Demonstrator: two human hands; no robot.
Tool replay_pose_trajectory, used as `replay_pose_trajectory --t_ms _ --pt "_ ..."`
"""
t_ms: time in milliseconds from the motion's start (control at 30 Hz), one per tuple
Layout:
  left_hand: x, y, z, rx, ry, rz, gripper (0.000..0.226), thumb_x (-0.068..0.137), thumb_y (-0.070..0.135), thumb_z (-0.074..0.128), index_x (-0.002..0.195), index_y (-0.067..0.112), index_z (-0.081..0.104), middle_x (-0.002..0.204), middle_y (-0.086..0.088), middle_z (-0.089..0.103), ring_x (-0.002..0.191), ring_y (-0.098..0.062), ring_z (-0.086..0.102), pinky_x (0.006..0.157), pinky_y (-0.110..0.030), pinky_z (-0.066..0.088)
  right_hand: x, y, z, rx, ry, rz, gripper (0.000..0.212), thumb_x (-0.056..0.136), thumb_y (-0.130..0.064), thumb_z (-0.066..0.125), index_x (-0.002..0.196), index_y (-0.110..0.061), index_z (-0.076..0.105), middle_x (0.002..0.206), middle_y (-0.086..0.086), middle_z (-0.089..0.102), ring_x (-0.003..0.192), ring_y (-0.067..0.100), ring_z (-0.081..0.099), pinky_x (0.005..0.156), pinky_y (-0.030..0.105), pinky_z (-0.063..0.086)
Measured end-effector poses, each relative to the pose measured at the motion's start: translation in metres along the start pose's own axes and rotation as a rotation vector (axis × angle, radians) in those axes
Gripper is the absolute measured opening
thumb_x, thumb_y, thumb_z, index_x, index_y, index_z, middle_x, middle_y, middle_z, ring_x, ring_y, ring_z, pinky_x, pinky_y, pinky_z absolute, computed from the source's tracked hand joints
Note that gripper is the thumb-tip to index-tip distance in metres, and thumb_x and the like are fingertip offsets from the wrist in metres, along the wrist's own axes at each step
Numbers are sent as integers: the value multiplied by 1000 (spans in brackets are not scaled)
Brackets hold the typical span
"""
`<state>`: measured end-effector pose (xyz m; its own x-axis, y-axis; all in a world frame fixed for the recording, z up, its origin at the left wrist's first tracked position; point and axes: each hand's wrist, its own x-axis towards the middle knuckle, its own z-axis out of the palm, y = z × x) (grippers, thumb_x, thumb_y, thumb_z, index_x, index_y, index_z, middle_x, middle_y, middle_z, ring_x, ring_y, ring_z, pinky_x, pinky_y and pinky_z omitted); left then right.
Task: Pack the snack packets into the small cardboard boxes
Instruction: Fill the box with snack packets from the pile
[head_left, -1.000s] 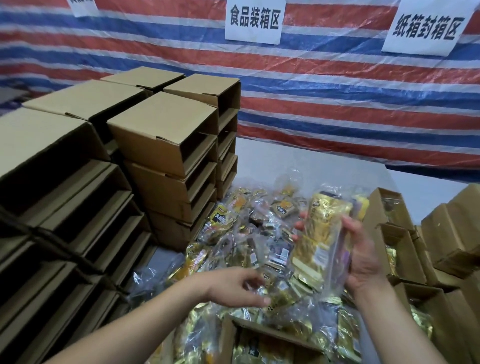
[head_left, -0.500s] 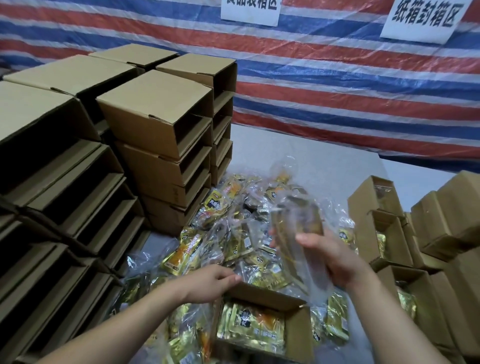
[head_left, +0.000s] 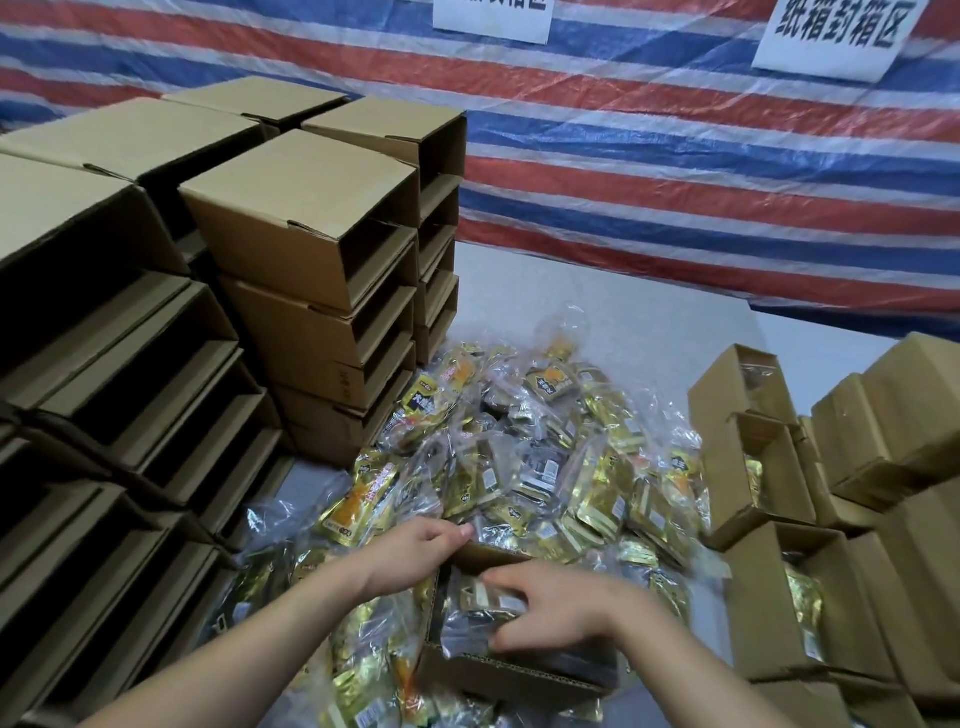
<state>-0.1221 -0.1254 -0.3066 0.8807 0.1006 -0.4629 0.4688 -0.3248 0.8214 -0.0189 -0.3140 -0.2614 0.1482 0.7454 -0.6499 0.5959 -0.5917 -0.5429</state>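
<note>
A single head-worn view is given, directed forward and down, close over the hands (head_left: 493, 582) and bench (head_left: 597, 291); the striped tarpaulin wall (head_left: 675, 182) is faced beyond.

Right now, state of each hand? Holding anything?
Left hand: grips the far rim of the open small box.
Right hand: fingers spread flat, pressing a clear-wrapped snack packet down into that box; open, no curled grip.

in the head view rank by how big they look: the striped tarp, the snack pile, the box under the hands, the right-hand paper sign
1. striped tarp
2. snack pile
3. box under the hands, though nearness inflates it
4. paper sign, partly cropped
</note>
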Motion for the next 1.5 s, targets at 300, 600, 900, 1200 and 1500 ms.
replay_pose_trajectory --t_ms 300,600,900,1200,1500 --pt "-4 -1 2 -33 46 41 43 102 47 42 71 21 54 75 -3 47 73 -15 49 73 -29 38 30 4 38 55 77 89 75 83 -47 72 148 -26 42 143 -6 54 127 15 52 106 29 43" --pt "-6 1 4 -11 48 29 46 103 46 42 71 22 63 65 16 59 67 2 55 68 -15 41 -1 4 17 95 202 90 42 89 -51 64 123 -28 66 117 -11 67 102 9 63 87 23 48" --pt "-1 -4 5 31 88 16 44 101 49 43 67 23 52 63 9 43 62 -7 45 63 -25 35 16 -8 32 94 -65 278 46 100 -59 35 96 -21 61 120 10 62 106 21 56 87 29 37" --pt "-2 -1 4 13 92 18 43 102 45 44 68 22 52 61 10 42 62 -7 42 62 -26 32 4 -6 22 205 142 171 55 100 -55 39 81 -9 62 84 9 69 68 13 55 69 30 45" --pt "0 -2 5 49 86 14 47 102 47 44 62 22 47 65 6 41 64 -11 43 65 -28 32 6 2 30 10 -4 270 59 98 -58 30 116 -9 59 123 4 56 109 20 57 97 36 43"
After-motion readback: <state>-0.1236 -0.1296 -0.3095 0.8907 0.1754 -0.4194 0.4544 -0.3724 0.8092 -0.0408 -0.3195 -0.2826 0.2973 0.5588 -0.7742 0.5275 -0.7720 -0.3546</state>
